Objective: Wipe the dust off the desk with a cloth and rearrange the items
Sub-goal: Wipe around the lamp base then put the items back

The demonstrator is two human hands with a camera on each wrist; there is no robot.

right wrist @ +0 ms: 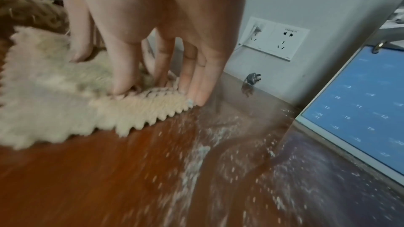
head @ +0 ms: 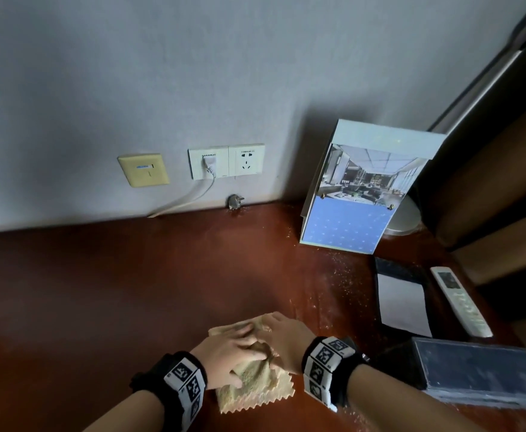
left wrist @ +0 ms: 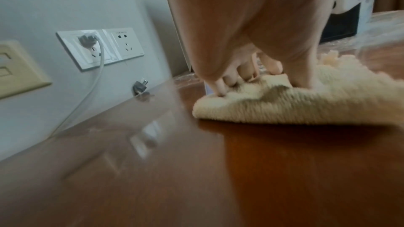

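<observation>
Both hands (head: 255,347) press cloth (head: 255,388) onto dusty desk (head: 99,291).

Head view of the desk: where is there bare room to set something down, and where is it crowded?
Free: the reddish wooden desk left of the beige zigzag-edged cloth, up to the grey wall. Crowded: the right end, with the standing blue calendar, black-framed white notepad, white remote and dark box. Dust lies between.

Cream zigzag-edged cloth (head: 249,385), reddish-brown desk (head: 99,291), blue calendar (head: 349,226), white remote (head: 459,300)
</observation>
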